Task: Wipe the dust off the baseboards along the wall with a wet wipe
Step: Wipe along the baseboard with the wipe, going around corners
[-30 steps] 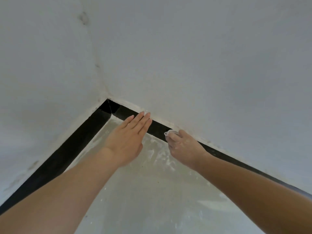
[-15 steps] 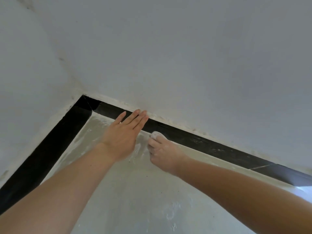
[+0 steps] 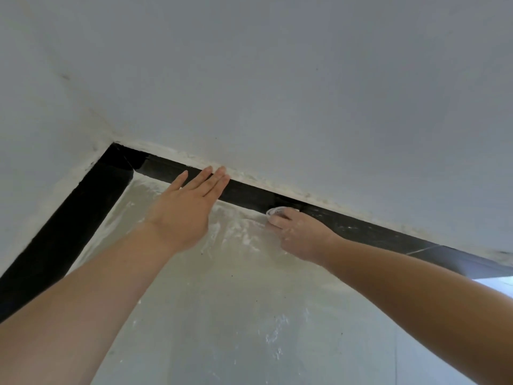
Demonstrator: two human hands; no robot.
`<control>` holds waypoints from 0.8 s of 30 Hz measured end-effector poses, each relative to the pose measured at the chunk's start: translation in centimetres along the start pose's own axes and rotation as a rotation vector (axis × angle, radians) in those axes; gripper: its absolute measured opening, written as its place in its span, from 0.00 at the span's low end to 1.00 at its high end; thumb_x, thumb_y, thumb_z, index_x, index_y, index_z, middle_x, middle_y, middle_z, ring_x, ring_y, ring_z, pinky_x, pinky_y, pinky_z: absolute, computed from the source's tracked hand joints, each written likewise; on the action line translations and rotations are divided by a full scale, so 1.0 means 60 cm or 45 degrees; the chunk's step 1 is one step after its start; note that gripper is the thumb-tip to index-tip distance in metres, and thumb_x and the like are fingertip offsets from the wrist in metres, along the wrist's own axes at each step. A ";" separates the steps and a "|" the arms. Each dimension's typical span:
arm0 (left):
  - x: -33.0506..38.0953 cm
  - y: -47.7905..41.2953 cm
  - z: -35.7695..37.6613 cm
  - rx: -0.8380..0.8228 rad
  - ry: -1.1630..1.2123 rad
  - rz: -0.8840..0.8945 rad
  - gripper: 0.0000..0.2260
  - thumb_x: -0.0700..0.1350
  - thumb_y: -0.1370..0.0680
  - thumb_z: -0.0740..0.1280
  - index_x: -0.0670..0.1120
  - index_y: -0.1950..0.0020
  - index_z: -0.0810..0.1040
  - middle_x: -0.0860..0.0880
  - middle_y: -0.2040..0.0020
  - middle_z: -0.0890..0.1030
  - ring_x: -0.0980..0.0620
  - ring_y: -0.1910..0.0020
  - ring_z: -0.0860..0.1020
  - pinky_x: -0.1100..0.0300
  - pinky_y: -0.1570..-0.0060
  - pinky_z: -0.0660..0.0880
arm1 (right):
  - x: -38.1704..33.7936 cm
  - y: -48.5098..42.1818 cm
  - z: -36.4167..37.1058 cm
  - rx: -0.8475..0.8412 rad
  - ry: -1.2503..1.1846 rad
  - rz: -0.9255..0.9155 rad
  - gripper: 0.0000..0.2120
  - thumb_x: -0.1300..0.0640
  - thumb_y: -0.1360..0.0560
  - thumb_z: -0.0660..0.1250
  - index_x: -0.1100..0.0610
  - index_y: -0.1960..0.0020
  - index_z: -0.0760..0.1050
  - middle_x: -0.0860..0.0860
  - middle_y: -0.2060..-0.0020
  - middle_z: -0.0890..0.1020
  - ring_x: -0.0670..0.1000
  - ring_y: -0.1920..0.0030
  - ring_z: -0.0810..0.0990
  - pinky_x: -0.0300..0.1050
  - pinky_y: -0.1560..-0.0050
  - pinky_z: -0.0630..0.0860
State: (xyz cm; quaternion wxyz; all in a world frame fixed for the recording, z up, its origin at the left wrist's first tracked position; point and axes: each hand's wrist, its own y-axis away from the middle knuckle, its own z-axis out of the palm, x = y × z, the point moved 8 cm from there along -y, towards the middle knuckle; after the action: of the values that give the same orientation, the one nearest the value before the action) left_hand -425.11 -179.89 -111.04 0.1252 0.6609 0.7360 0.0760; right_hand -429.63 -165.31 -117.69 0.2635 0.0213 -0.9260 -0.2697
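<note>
Down at the pale dusty floor's (image 3: pixel 236 315) far edge, right hand (image 3: pixel 301 236) gripping a crumpled white wet wipe (image 3: pixel 275 211) against the black baseboard (image 3: pixel 361 230), left hand (image 3: pixel 183 215) flat, fingers straight, nearer the corner

No readable text, no labels, brands, nos. or signs on wall, baseboard or floor

Slides wet wipe (image 3: pixel 276 211), pinched in right hand (image 3: pixel 301 234), rightward along black baseboard (image 3: pixel 361 230), widens gap from left hand (image 3: pixel 183 215), and stretches left fingertips (image 3: pixel 222 173) across the board to its top edge.
</note>
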 end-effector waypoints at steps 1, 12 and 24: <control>0.002 0.001 0.000 -0.017 -0.004 -0.011 0.32 0.42 0.20 0.50 0.49 0.28 0.28 0.55 0.29 0.29 0.55 0.25 0.36 0.53 0.27 0.39 | 0.001 0.012 0.010 -0.013 -0.071 0.022 0.13 0.58 0.21 0.59 0.55 0.45 0.82 0.52 0.36 0.75 0.58 0.28 0.61 0.55 0.28 0.57; 0.020 -0.001 -0.009 -0.136 0.044 -0.133 0.32 0.43 0.21 0.51 0.46 0.24 0.34 0.51 0.24 0.33 0.55 0.25 0.36 0.51 0.26 0.40 | 0.024 0.082 -0.040 0.323 -0.284 0.223 0.30 0.70 0.25 0.45 0.55 0.63 0.84 0.50 0.62 0.82 0.55 0.52 0.80 0.48 0.47 0.76; 0.055 -0.011 -0.007 -0.242 0.080 -0.276 0.33 0.46 0.20 0.53 0.40 0.25 0.34 0.44 0.24 0.34 0.49 0.25 0.36 0.50 0.26 0.41 | 0.017 0.167 0.067 0.030 -0.580 0.410 0.17 0.62 0.25 0.64 0.56 0.36 0.76 0.50 0.37 0.77 0.54 0.34 0.68 0.47 0.36 0.64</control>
State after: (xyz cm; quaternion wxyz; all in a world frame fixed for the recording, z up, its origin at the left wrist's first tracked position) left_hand -426.15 -176.66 -111.07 0.1717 0.5601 0.7961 0.1521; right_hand -431.50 -154.99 -115.00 0.0877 -0.1844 -0.9558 -0.2114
